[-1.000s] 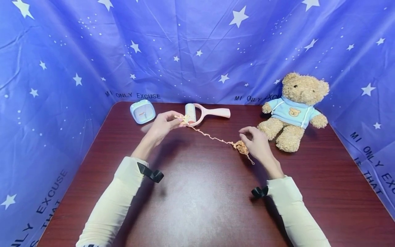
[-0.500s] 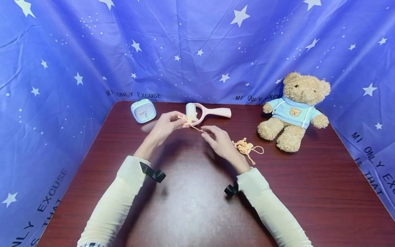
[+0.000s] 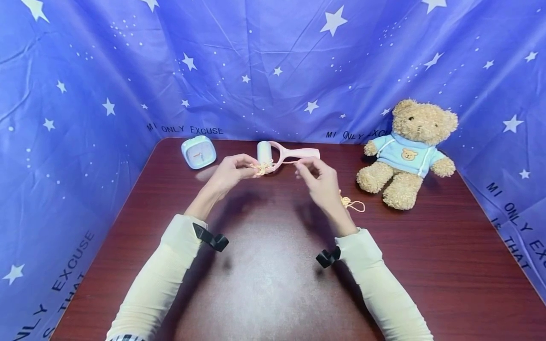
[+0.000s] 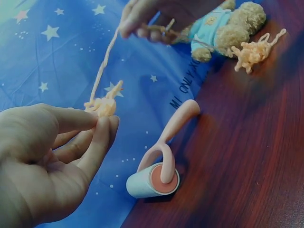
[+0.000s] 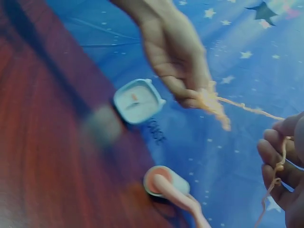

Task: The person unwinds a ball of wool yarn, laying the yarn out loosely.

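Observation:
In the head view my left hand [image 3: 223,177] pinches a small bunch of peach-coloured yarn [image 3: 264,167] between thumb and fingers, above the table. To its right, my right hand [image 3: 322,182] pinches the yarn strand, which stretches nearly straight between both hands. In the right wrist view the strand [image 5: 249,109] runs on past the right fingers and hangs down, showing small kinks. A looser yarn tangle [image 4: 251,54] lies on the table beyond the right hand; in the head view the right wrist partly covers it.
Behind the hands lies a pink-handled lint roller [image 3: 300,153]. A light blue clock [image 3: 199,152] stands at the back left of the dark red table [image 3: 439,265]. A teddy bear [image 3: 407,156] in a blue top sits at the right. Blue star-patterned cloth [image 3: 273,104] surrounds the table.
My right hand has come left from above the yarn tangle, taken the strand close to the left hand, then drawn it slightly up and right. The left hand has barely moved.

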`<state>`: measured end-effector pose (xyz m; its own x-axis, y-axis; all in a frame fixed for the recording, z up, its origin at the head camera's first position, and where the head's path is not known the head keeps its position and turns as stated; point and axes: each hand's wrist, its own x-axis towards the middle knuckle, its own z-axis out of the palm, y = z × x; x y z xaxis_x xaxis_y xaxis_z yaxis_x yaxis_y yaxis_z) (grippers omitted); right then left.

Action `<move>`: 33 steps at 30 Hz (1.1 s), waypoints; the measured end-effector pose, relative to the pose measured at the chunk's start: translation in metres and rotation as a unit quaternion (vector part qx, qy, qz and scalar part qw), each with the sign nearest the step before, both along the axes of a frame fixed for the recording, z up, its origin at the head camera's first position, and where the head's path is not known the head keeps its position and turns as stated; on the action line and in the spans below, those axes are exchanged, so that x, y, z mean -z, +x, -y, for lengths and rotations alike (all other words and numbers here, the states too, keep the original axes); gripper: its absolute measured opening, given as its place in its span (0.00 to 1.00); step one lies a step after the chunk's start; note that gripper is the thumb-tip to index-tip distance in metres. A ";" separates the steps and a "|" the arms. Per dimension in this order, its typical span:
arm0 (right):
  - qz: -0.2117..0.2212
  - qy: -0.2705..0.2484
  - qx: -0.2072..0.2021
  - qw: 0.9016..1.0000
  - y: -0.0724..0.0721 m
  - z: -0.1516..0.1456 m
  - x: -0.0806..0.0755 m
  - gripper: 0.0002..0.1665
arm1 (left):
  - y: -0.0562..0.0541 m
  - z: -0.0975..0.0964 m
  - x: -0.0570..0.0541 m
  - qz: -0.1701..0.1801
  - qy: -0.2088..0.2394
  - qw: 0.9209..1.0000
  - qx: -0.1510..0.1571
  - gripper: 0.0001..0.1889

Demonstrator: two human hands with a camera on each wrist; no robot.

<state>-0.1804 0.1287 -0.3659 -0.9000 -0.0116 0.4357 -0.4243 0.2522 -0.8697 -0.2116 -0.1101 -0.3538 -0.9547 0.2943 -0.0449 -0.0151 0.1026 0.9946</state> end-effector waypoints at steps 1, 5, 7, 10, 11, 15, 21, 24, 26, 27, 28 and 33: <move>-0.003 -0.013 0.011 1.000 0.000 -0.003 -0.003 0.09 | 0.000 0.000 0.000 -0.001 -0.005 1.000 0.001 0.10; -0.010 -0.051 0.040 0.998 0.003 -0.014 -0.016 0.09 | -0.001 0.001 0.001 -0.001 -0.014 1.000 0.007 0.10; -0.011 -0.061 0.050 0.997 0.008 -0.018 -0.024 0.09 | 0.000 0.000 0.001 -0.001 -0.013 1.000 0.011 0.10; -0.016 -0.071 0.061 0.995 0.013 -0.024 -0.033 0.09 | 0.001 0.001 0.001 0.008 0.004 1.000 0.021 0.10; -0.018 -0.073 0.065 0.995 0.014 -0.025 -0.036 0.09 | 0.001 0.001 0.001 0.012 0.013 1.000 0.026 0.10; -0.032 -0.098 0.077 0.992 0.014 -0.034 -0.037 0.10 | 0.001 0.003 0.001 0.039 0.056 0.997 0.045 0.13; -0.045 -0.124 0.104 0.986 0.011 -0.050 -0.036 0.09 | -0.001 0.004 0.003 0.056 0.092 0.993 0.051 0.11; -0.044 -0.132 0.118 0.983 0.010 -0.060 -0.032 0.10 | -0.001 0.004 0.003 0.054 0.093 0.993 0.044 0.08; -0.045 -0.145 0.126 0.980 0.006 -0.069 -0.026 0.09 | -0.001 0.005 0.003 0.052 0.092 0.994 0.035 0.07; -0.046 -0.156 0.128 0.978 0.004 -0.074 -0.023 0.08 | -0.001 0.005 0.003 0.051 0.091 0.994 0.031 0.07; -0.047 -0.165 0.132 0.976 0.003 -0.079 -0.021 0.08 | -0.001 0.005 0.003 0.050 0.091 0.994 0.027 0.07; -0.055 -0.199 0.156 0.966 0.000 -0.101 -0.015 0.05 | -0.003 0.008 0.004 0.046 0.084 0.995 0.012 0.06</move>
<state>-0.1805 0.2298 -0.3507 -0.7803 0.4403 0.4441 -0.4777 0.0386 -0.8777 -0.2144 -0.1177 -0.3580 -0.9417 0.3268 -0.0803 -0.1067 -0.0634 0.9923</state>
